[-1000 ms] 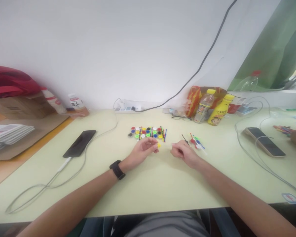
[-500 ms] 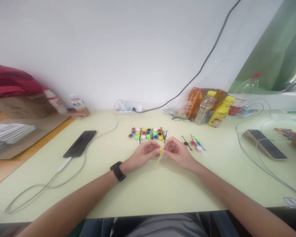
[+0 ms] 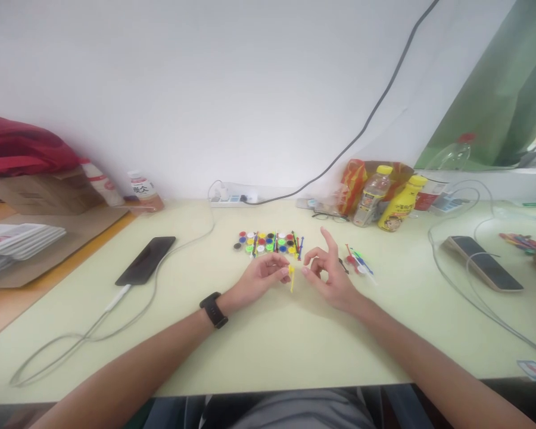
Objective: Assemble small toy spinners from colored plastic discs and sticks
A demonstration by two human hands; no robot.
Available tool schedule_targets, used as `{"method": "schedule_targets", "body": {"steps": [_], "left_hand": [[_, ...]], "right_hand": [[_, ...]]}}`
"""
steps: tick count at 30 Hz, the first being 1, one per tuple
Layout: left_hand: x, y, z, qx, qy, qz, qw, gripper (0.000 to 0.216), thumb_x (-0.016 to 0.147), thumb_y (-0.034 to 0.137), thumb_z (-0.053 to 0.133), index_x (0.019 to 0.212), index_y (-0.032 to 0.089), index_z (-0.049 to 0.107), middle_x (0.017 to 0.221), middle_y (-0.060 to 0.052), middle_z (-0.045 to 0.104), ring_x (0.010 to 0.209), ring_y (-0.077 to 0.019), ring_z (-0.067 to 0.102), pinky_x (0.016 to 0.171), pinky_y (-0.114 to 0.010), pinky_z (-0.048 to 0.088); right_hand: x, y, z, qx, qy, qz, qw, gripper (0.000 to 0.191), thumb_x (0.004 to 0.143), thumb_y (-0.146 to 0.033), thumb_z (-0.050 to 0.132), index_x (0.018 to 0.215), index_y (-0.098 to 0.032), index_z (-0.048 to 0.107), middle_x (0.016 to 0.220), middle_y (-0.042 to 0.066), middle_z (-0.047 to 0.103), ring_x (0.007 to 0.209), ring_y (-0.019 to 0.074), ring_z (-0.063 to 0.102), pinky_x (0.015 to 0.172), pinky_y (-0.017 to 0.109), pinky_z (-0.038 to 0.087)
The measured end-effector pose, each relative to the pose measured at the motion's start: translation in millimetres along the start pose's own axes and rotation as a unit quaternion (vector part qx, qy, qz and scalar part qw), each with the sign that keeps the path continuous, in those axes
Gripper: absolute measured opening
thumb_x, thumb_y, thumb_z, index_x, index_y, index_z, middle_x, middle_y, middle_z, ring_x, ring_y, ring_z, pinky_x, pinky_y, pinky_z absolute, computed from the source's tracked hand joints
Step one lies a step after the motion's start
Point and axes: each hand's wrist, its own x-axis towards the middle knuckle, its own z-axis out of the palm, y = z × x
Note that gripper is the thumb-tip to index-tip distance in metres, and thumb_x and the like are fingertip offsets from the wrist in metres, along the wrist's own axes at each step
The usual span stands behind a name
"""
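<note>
My left hand (image 3: 270, 274), with a black watch (image 3: 214, 310) on its wrist, pinches a small yellow plastic spinner arrow (image 3: 292, 281) between thumb and fingertips. The thin yellow stick points down from a small round part. Just to its right, my right hand (image 3: 333, 279) is open and apart from the piece, its index finger raised. Behind the hands lie rows of small coloured discs (image 3: 261, 248) with several thin sticks (image 3: 300, 247) among them. Beyond my right hand is a small group of assembled arrows (image 3: 360, 262); a black one (image 3: 343, 266) is partly hidden by that hand.
At the left are a phone (image 3: 146, 261) on a charging cable, a drink bottle (image 3: 145, 192) and a cardboard box (image 3: 49, 193). Two yellow-capped bottles (image 3: 401, 205) stand at the back right. A power strip (image 3: 232, 200) lies by the wall; a dark device (image 3: 482, 263) lies right.
My right hand has let go of the yellow arrow and moved slightly right, its index finger now raised. The stick hangs more upright from my left hand.
</note>
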Motion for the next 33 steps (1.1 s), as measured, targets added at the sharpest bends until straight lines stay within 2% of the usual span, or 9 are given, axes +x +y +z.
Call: {"method": "schedule_targets", "body": {"steps": [2, 3, 5, 7, 12, 19, 27, 30, 33], "left_hand": [[0, 1, 0, 0.004, 0.004, 0.002, 1.0, 0.03, 0.089, 0.04, 0.078, 0.104, 0.015, 0.068, 0.093, -0.005, 0.066, 0.083, -0.0169, 0.067, 0.082, -0.033, 0.055], [0, 1, 0, 0.005, 0.006, 0.002, 1.0, 0.03, 0.09, 0.04, 0.077, 0.104, 0.015, 0.068, 0.093, -0.006, 0.066, 0.083, -0.017, 0.067, 0.082, -0.033, 0.055], [0, 1, 0, 0.006, 0.006, 0.003, 1.0, 0.03, 0.09, 0.04, 0.077, 0.104, 0.015, 0.067, 0.093, -0.006, 0.066, 0.082, -0.017, 0.067, 0.081, -0.033, 0.055], [0, 1, 0, 0.005, 0.003, 0.004, 1.0, 0.03, 0.091, 0.04, 0.076, 0.104, 0.015, 0.067, 0.092, -0.006, 0.066, 0.082, -0.0168, 0.067, 0.081, -0.033, 0.055], [-1, 1, 1, -0.002, -0.011, -0.004, 1.0, 0.029, 0.09, 0.039, 0.078, 0.103, 0.015, 0.067, 0.095, -0.005, 0.066, 0.084, -0.017, 0.067, 0.084, -0.034, 0.055], [-1, -2, -1, -0.001, -0.032, -0.028, 0.999, 0.03, 0.09, 0.039, 0.078, 0.105, 0.015, 0.068, 0.098, -0.007, 0.068, 0.089, -0.0188, 0.069, 0.086, -0.035, 0.056], [0, -2, -1, 0.004, -0.015, -0.009, 1.0, 0.033, 0.09, 0.041, 0.077, 0.106, 0.015, 0.067, 0.093, -0.006, 0.067, 0.084, -0.0181, 0.068, 0.085, -0.036, 0.056], [1, -1, -1, 0.013, -0.007, -0.006, 1.0, 0.032, 0.09, 0.042, 0.077, 0.105, 0.015, 0.067, 0.09, -0.006, 0.068, 0.083, -0.0176, 0.067, 0.084, -0.035, 0.055], [1, -2, -1, 0.014, 0.002, 0.0, 1.0, 0.032, 0.09, 0.042, 0.077, 0.103, 0.015, 0.067, 0.092, -0.006, 0.067, 0.082, -0.0165, 0.066, 0.082, -0.033, 0.055]], "right_hand": [[2, 0, -4, 0.011, -0.073, 0.034, 0.997, 0.028, 0.101, -0.046, 0.054, 0.098, -0.021, 0.066, 0.076, -0.001, 0.057, 0.058, 0.0126, 0.047, 0.061, 0.03, 0.042], [3, 0, -7, 0.021, -0.112, 0.05, 0.992, 0.044, 0.103, -0.049, 0.049, 0.073, -0.02, 0.061, 0.065, -0.001, 0.051, 0.055, 0.0126, 0.044, 0.06, 0.031, 0.039], [5, -1, -10, 0.039, -0.155, 0.063, 0.985, 0.064, 0.105, -0.054, 0.042, 0.05, -0.021, 0.041, 0.053, -0.002, 0.039, 0.052, 0.0124, 0.037, 0.057, 0.032, 0.035], [7, -3, -10, 0.039, -0.133, 0.056, 0.989, 0.065, 0.102, -0.057, 0.047, 0.05, -0.021, 0.037, 0.053, -0.003, 0.037, 0.052, 0.0119, 0.035, 0.057, 0.031, 0.032], [8, -7, -1, 0.026, -0.068, 0.072, 0.995, 0.038, 0.093, -0.054, 0.067, 0.078, -0.02, 0.055, 0.071, -0.002, 0.054, 0.062, 0.0124, 0.047, 0.059, 0.027, 0.039], [6, -4, 7, 0.045, -0.057, 0.066, 0.995, 0.029, 0.09, -0.045, 0.073, 0.098, -0.023, 0.056, 0.09, 0.0, 0.063, 0.067, 0.0126, 0.056, 0.063, 0.028, 0.046], [5, -5, 2, 0.037, 0.006, 0.031, 0.999, 0.05, 0.094, -0.045, 0.067, 0.138, -0.028, 0.049, 0.086, -0.002, 0.056, 0.067, 0.0143, 0.051, 0.062, 0.029, 0.043], [7, -11, -6, 0.074, -0.066, 0.045, 0.994, 0.032, 0.1, -0.052, 0.056, 0.107, -0.023, 0.068, 0.079, -0.001, 0.05, 0.065, 0.0141, 0.046, 0.062, 0.03, 0.039], [8, -18, -12, 0.091, -0.223, 0.045, 0.969, 0.061, 0.103, -0.058, 0.045, 0.059, -0.018, 0.062, 0.072, 0.003, 0.05, 0.066, 0.0157, 0.047, 0.067, 0.033, 0.04]]}}
